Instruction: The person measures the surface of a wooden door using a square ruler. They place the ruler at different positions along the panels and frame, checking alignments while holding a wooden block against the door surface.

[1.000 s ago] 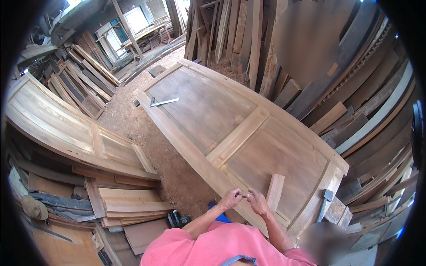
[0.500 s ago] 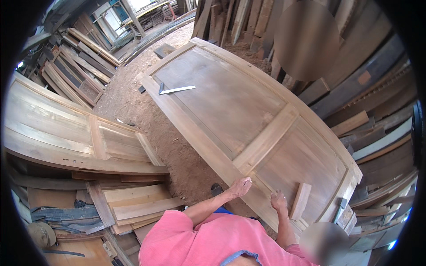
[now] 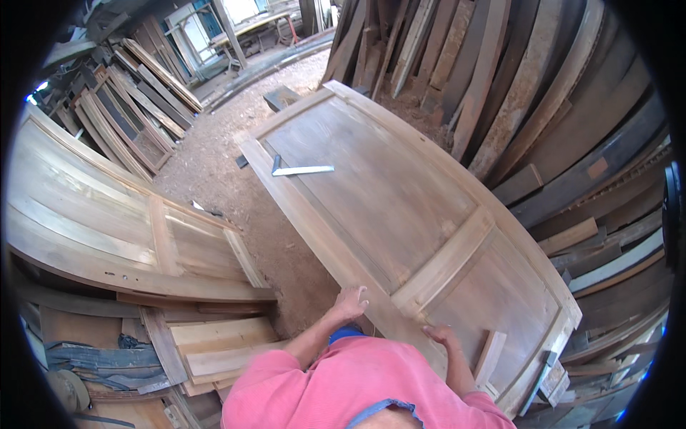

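A panelled wooden door [image 3: 371,189] lies flat, running from near me to the far left. My left hand [image 3: 350,303] is at its near left edge, fingers curled together. Over the lower panel, beside the crossrail, is my right hand [image 3: 441,335], fingers bent and pressed together. What either hand holds, if anything, is too small to make out. A short wooden block [image 3: 489,356] rests on the panel beside my right forearm. Farther up the door lies a try square [image 3: 304,170] with a pale blade and dark stock.
Another panelled door [image 3: 161,236] lies to the left, above stacked boards [image 3: 229,343]. Planks [image 3: 493,79] lean along the right side. A dark-handled tool [image 3: 547,363] sits at the door's near right end. Sawdust covers the floor [image 3: 207,171].
My left hand has drawn back left along the door's edge. My right hand has shifted slightly left and down. The view has moved, so the door appears lower.
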`<state>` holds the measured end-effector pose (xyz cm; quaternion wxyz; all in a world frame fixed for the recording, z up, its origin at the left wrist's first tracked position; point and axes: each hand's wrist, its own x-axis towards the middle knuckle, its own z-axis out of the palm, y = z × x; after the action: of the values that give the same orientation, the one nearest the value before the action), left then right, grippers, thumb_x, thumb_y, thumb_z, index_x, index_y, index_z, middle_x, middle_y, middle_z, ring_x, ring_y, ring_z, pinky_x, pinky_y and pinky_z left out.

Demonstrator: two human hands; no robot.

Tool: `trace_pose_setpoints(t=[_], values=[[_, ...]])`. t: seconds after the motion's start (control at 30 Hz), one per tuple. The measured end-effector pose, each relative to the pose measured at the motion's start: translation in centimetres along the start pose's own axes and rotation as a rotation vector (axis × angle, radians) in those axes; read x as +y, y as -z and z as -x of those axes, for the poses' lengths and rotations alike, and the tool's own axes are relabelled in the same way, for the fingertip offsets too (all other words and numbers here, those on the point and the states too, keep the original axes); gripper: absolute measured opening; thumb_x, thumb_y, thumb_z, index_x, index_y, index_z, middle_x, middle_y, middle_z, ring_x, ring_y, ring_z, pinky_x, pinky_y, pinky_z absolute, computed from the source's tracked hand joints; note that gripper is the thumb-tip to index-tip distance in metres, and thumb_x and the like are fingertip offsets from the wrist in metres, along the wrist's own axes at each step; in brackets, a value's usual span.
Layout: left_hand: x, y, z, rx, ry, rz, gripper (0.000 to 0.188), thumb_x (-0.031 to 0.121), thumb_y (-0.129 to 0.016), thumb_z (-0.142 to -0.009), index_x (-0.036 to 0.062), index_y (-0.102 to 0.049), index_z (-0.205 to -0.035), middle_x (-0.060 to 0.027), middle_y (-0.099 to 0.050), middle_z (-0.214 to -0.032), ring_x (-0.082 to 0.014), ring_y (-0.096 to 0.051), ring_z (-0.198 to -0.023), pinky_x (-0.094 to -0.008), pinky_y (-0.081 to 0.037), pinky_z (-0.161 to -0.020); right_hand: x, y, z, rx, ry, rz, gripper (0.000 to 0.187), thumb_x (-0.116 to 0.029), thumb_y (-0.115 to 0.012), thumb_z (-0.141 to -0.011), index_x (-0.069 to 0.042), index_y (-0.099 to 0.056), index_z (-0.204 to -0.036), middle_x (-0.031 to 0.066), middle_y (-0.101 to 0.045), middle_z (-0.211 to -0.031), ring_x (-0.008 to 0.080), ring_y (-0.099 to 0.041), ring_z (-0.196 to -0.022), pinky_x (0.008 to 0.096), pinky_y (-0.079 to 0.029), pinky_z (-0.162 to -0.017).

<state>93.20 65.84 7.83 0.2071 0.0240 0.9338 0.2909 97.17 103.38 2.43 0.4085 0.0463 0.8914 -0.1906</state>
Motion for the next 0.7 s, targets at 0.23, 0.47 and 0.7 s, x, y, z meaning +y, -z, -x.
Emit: trace_pose_setpoints(t=[0.23,0.47,0.7], values=[[-2.1,3.0,-7.3,0.069,0.084,-0.039,0.064,0.035,-0.069,-0.089,0.0029,-0.051,-0.142,-0.0238,-0.060,-0.135,-0.0400,-0.053,-0.131,-0.0516,-0.040,-0.112,-1.3,4.8,-9.3,0.311,-0.009,-0.039,0.048,-0.041,-0.052,-0.100,-0.004,-0.069,-0.126,0.0282,-0.061,-0.134,0.0441,-0.060,-0.123,0.0506,-0.043,-0.111],[-7.6,12.4,-21.5,0.150,0.042,-0.076,0.067,0.036,-0.069,-0.089,0.0034,-0.049,-0.144,-0.0228,-0.059,-0.138,-0.0402,-0.052,-0.132,-0.0518,-0.041,-0.112,-13.3,4.6,-5.2,0.288,-0.194,-0.081,0.085,-0.047,-0.063,-0.093,-0.008,-0.029,-0.160,0.0273,-0.024,-0.165,0.0491,-0.032,-0.147,0.0529,-0.032,-0.120],[-22.0,25.1,-35.4,0.299,0.062,-0.349,0.081,0.039,-0.067,-0.091,0.0027,-0.036,-0.155,-0.0216,-0.039,-0.159,-0.0389,-0.028,-0.152,-0.0544,-0.023,-0.124,-19.9,2.6,-5.5,0.403,-0.380,-0.239,0.099,-0.040,-0.071,-0.088,-0.005,-0.016,-0.162,0.0293,-0.011,-0.168,0.0530,-0.023,-0.150,0.0555,-0.029,-0.121]])
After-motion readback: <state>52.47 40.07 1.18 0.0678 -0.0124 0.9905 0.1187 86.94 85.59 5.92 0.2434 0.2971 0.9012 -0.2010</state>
